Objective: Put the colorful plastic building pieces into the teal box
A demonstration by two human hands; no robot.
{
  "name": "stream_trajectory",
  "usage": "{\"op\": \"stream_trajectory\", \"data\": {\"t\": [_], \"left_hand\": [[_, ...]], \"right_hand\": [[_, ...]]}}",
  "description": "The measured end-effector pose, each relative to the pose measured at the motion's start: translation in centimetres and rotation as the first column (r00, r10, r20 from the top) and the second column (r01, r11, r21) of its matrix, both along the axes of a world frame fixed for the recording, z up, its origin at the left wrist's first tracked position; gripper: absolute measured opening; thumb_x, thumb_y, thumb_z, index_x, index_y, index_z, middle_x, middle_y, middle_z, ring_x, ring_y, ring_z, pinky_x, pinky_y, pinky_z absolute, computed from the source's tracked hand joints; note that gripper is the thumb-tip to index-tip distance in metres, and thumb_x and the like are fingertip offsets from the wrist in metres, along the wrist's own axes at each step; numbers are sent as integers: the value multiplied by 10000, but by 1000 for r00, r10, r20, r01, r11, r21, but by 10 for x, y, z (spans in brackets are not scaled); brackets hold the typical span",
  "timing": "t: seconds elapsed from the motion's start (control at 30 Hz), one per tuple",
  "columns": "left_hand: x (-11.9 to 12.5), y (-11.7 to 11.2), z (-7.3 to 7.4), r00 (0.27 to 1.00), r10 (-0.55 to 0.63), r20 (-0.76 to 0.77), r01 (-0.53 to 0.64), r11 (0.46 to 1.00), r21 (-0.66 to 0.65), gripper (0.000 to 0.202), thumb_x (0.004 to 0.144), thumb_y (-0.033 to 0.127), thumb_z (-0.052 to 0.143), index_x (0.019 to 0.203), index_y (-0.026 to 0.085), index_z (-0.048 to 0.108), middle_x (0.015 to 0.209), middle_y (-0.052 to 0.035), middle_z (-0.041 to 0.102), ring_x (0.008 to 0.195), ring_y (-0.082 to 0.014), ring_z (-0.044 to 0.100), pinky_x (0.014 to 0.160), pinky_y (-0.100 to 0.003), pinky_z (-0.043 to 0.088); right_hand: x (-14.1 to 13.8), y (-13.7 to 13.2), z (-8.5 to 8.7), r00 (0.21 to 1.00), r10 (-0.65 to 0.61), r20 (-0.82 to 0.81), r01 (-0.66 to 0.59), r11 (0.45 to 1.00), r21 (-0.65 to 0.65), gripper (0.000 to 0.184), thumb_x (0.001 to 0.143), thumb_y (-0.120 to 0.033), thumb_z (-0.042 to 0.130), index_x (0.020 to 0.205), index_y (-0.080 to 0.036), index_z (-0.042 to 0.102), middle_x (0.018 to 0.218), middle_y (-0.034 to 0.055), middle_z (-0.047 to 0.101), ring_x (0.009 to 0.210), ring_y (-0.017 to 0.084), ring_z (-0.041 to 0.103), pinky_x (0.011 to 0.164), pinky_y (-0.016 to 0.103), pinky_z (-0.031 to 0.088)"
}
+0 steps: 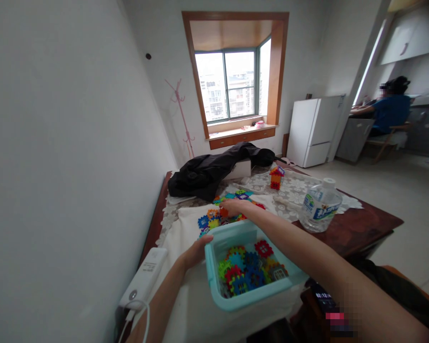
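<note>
A light-blue plastic bin (pixel 248 302) is tilted toward me, with several colourful interlocking gear-edged blocks (pixel 252 276) inside. My left hand (pixel 197 250) grips its far left corner, thumb over the rim. My right hand (pixel 234 207) reaches across the bin to a spread of similar blocks (pixel 203 222) on a white cloth. Its fingers are closed at an orange block (pixel 223 212), partly hidden by the hand. Farther back on the table stands a small orange-and-red house (pixel 276 178) with a purple roof, built of such blocks.
A large clear plastic bottle (pixel 320 207) stands on the right of the table. Black cloth (pixel 207 171) is heaped over a box at the back. A white power strip (pixel 145 276) lies at the left edge by the wall. A person in blue (pixel 391 114) sits far right.
</note>
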State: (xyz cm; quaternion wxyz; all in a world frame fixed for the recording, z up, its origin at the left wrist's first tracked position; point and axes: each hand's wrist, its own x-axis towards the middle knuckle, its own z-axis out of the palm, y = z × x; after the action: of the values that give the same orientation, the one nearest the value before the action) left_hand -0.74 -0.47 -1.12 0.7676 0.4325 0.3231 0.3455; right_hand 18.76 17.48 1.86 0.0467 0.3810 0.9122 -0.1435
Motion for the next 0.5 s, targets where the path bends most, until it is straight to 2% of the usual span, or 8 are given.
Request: {"op": "stream_trajectory", "data": {"t": [0.1, 0.27, 0.33, 0.4, 0.43, 0.5], "left_hand": [[1, -1, 2, 1000, -25, 11, 25, 1000, 9, 774, 840, 517, 764, 1482, 110, 617, 1299, -170, 784, 1273, -400, 704, 1205, -501, 424], [-2, 1, -3, 999, -42, -14, 42, 999, 8, 772, 845, 550, 748, 1469, 110, 632, 1264, -168, 799, 1275, -402, 703, 1205, -503, 424], [-3, 2, -5, 999, -39, -29, 40, 999, 13, 780, 842, 563, 744, 1461, 102, 636, 1245, -170, 805, 1276, -400, 702, 1210, -502, 418], [-4, 2, -6, 998, -36, -46, 37, 999, 12, 778, 842, 571, 739, 1456, 102, 641, 1242, -168, 807, 1281, -398, 700, 1216, -502, 412], [-4, 2, -6, 998, -34, -52, 34, 999, 8, 775, 841, 573, 738, 1452, 104, 645, 1243, -166, 807, 1282, -398, 699, 1218, -502, 410], [-3, 2, -5, 998, -23, -51, 23, 1000, -9, 768, 840, 569, 739, 1449, 109, 649, 1242, -160, 809, 1279, -397, 701, 1216, -500, 414]], "right_hand": [[0, -2, 3, 999, -37, 26, 37, 999, -15, 442, 755, -116, 734, 1194, -113, 783, 1253, 183, 772, 1114, 337, 744, 917, 343, 584], [7, -4, 15, 992, -105, -75, 103, 994, -29, 352, 763, -118, 694, 1097, -139, 803, 1108, 146, 811, 1000, 311, 765, 795, 293, 572], [12, -4, 23, 977, -145, -155, 144, 989, -19, 358, 797, -127, 665, 1135, -138, 782, 1140, 141, 805, 1024, 300, 756, 795, 271, 561], [16, -4, 32, 954, -175, -245, 179, 984, -4, 410, 855, -116, 597, 1243, -145, 728, 1256, 128, 773, 1107, 264, 732, 828, 233, 547], [17, -6, 37, 932, -182, -313, 181, 983, -34, 432, 886, -110, 560, 1294, -150, 694, 1297, 117, 758, 1129, 240, 722, 840, 216, 543], [20, -10, 46, 863, -177, -474, 92, 976, -198, 426, 940, -122, 504, 1339, -151, 654, 1298, 102, 754, 1112, 202, 724, 849, 202, 547]]}}
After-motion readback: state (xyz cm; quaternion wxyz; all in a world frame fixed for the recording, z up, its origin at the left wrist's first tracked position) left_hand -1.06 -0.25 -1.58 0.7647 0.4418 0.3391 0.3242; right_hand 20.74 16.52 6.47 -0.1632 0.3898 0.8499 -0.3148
